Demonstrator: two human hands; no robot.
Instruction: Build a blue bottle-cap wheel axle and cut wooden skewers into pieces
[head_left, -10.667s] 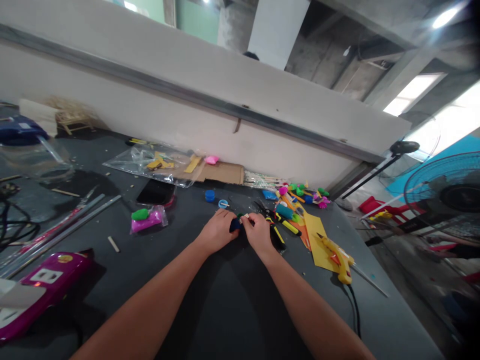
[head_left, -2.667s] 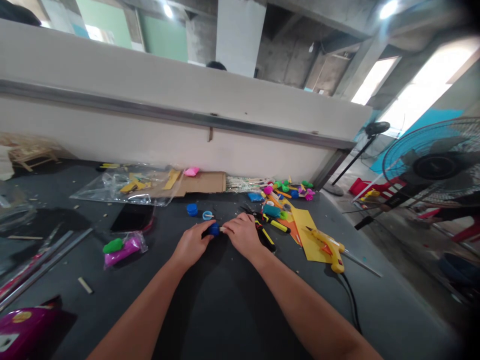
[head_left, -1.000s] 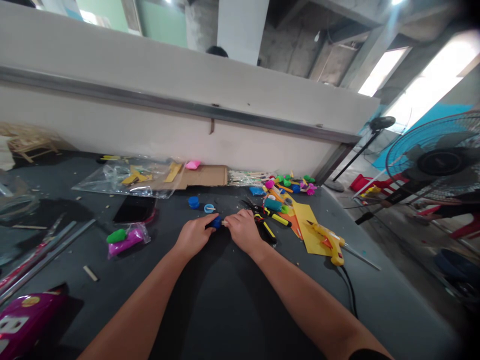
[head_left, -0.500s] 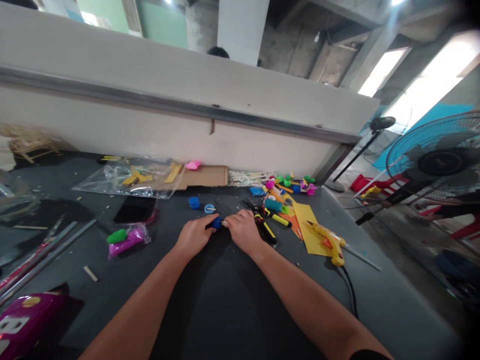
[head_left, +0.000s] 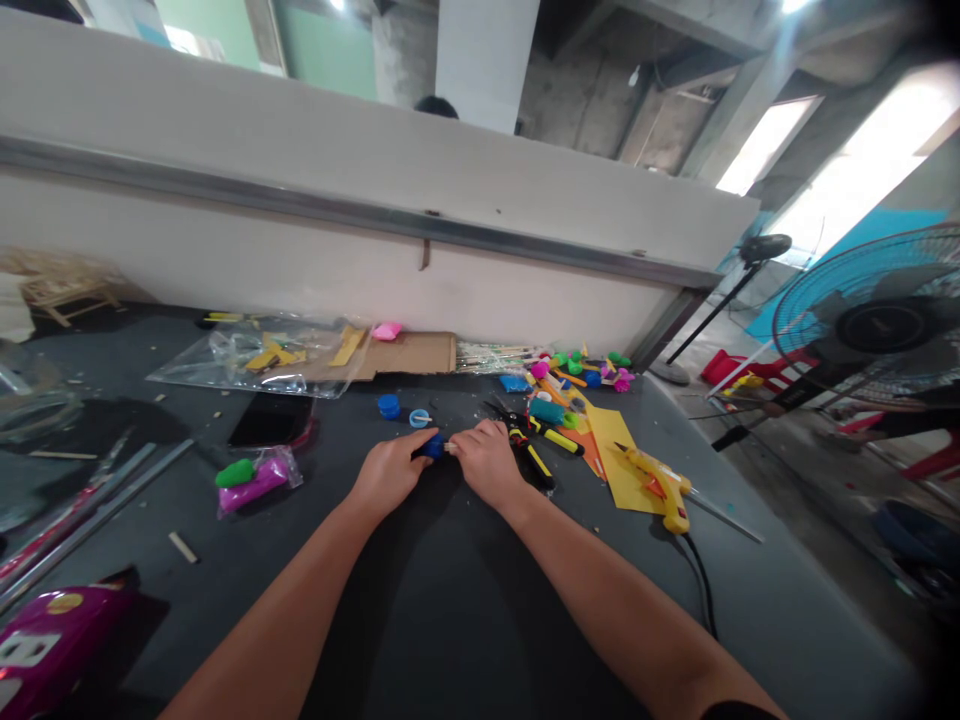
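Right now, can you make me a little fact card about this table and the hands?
Left hand: holding a blue piece
Right hand: fingers on a small pale stick beside the blue piece
Glue gun: yellow, lying partly on a yellow sheet
Phone: dark, flat, behind the purple packet
Big fan: at the right, past the table

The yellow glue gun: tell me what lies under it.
A yellow sheet lies under the front of the glue gun; its handle extends past the sheet, over the dark table. Whatever the gun's body directly covers cannot be seen.
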